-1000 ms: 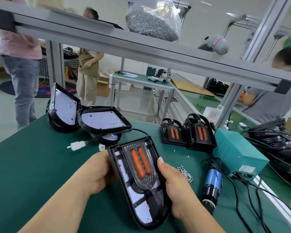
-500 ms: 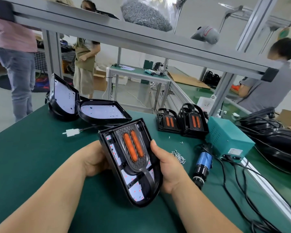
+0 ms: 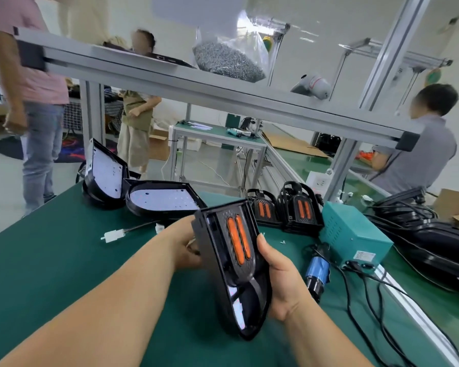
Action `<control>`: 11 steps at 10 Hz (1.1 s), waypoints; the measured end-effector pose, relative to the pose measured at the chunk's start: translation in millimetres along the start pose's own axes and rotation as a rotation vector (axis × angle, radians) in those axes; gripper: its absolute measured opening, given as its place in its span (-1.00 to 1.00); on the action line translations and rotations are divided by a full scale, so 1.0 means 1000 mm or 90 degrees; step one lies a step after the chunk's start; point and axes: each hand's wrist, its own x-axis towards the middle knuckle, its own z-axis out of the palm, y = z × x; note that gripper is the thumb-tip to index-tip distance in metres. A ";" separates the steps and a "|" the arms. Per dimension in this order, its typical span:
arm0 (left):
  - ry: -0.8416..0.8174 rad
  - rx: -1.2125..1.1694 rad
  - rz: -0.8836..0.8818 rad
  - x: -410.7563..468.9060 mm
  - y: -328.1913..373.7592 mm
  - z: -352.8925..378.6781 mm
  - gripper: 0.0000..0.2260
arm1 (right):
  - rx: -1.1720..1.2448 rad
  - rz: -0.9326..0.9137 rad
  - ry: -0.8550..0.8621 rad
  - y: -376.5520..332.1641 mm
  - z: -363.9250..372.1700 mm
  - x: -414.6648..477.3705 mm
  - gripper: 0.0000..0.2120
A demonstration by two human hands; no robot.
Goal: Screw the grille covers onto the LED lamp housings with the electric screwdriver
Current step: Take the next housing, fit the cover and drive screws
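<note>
I hold a black LED lamp housing [image 3: 245, 308] tilted up above the green bench, with its grille cover [image 3: 237, 246] and two orange strips facing me. My left hand [image 3: 183, 245] grips its left edge. My right hand [image 3: 281, 282] grips its right edge, thumb on the rim. The electric screwdriver [image 3: 317, 274], blue-bodied, lies on the bench just right of my right hand. Two open housings [image 3: 164, 200] with white LED boards lie at the back left. Two grille covers [image 3: 300, 210] stand at the back centre.
A teal power box [image 3: 353, 234] with black cables sits right of the screwdriver. Black housings [image 3: 440, 247] are piled at the far right. A white connector [image 3: 114, 235] lies on the green bench [image 3: 51, 260]. A bag of screws [image 3: 228, 59] rests on the aluminium shelf overhead. Three people stand around.
Both hands have lifted the housing off the bench and tipped it more upright, turning its face to the right. The camera view has risen too.
</note>
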 end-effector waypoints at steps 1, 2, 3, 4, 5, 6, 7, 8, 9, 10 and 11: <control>-0.017 0.107 0.013 0.024 0.021 0.014 -0.78 | 0.011 0.013 -0.058 -0.003 0.005 -0.005 -0.40; -0.035 0.076 -0.016 0.036 0.040 0.024 -0.73 | 0.007 -0.012 -0.067 -0.004 0.009 -0.008 -0.36; -0.047 -0.114 -0.059 0.054 0.054 0.030 -0.72 | 0.038 -0.021 -0.059 -0.003 0.005 -0.011 -0.29; -0.032 -0.290 -0.009 0.081 0.068 0.029 -0.75 | 0.058 -0.014 -0.079 0.006 0.012 -0.016 -0.37; 0.007 -0.308 0.024 0.096 0.079 0.020 -0.81 | 0.026 -0.026 -0.060 0.017 0.010 -0.015 -0.42; 0.012 -0.231 0.017 0.100 0.089 0.013 -0.75 | -0.061 -0.039 -0.007 0.023 0.002 -0.012 -0.43; 0.007 -0.287 0.043 0.101 0.103 0.015 -0.75 | -0.086 -0.038 0.060 0.024 -0.002 -0.008 -0.45; 0.002 -0.371 0.057 0.104 0.112 0.017 -0.80 | -0.121 -0.040 0.114 0.023 -0.007 -0.004 -0.47; -0.054 -0.272 0.041 0.100 0.119 0.023 -0.80 | -0.124 -0.035 0.111 0.023 -0.005 -0.004 -0.44; -0.136 -0.148 0.055 0.086 0.132 0.024 -0.70 | -0.080 -0.039 0.052 0.029 0.002 -0.007 -0.48; -0.156 -0.036 0.097 0.071 0.147 0.023 -0.70 | -0.026 -0.042 0.016 0.032 0.003 -0.010 -0.55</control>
